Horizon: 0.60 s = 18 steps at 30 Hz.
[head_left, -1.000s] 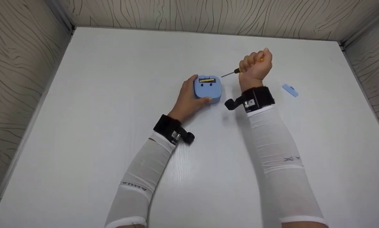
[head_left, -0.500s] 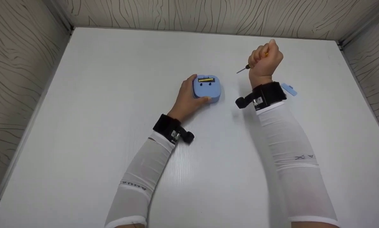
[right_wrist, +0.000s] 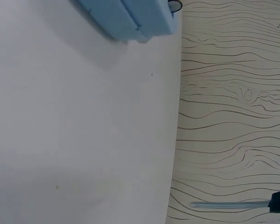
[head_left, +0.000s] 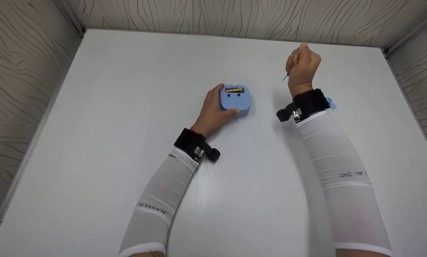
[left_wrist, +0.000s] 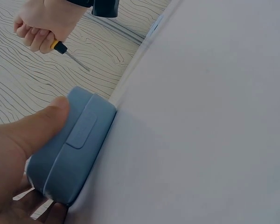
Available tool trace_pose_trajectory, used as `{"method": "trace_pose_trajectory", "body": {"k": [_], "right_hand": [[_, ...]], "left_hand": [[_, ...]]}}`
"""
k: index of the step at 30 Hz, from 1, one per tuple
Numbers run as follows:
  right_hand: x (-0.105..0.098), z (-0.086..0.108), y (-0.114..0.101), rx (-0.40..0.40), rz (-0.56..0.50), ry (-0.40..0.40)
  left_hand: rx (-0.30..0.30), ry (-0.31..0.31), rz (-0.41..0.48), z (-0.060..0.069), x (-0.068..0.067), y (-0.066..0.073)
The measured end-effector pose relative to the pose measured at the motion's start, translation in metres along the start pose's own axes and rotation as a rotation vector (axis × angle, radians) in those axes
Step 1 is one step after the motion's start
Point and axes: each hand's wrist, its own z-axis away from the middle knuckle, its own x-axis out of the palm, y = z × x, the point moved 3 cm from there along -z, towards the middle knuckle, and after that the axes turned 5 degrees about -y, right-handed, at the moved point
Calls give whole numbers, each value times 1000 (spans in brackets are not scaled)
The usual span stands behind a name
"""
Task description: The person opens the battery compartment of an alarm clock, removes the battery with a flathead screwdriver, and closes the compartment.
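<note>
A light blue rounded-square device sits on the white table, its battery slot uppermost with a yellow battery inside. My left hand grips it from the left, thumb along the near side and fingers round the far side. Raised over the table to the right, my right hand is curled round a screwdriver with a yellow and black handle. The screwdriver's thin metal shaft points away from the fist, apart from the device. Most of the handle is hidden in the fist.
The small blue battery cover lies on the white table at the right, partly hidden behind my right wrist strap. Wood-grain panels border the table's back and sides. Each wrist wears a black camera band.
My right hand has moved right with the screwdriver, away from the device, and the visible shaft has turned and grown shorter in the head view. My left hand and the device stay put.
</note>
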Motion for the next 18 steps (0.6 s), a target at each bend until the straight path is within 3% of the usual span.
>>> {"method": "trace_pose_trajectory", "body": {"k": [6, 14, 18], "right_hand": [[-5, -1, 5, 24, 142, -73], [-11, -3, 13, -50, 538, -289], [-13, -5, 17, -72, 667, -368]], "left_hand": [[-1, 3, -5, 0, 0, 1], [-4, 2, -9, -1, 0, 1], [-10, 1, -17, -2, 0, 1]]}}
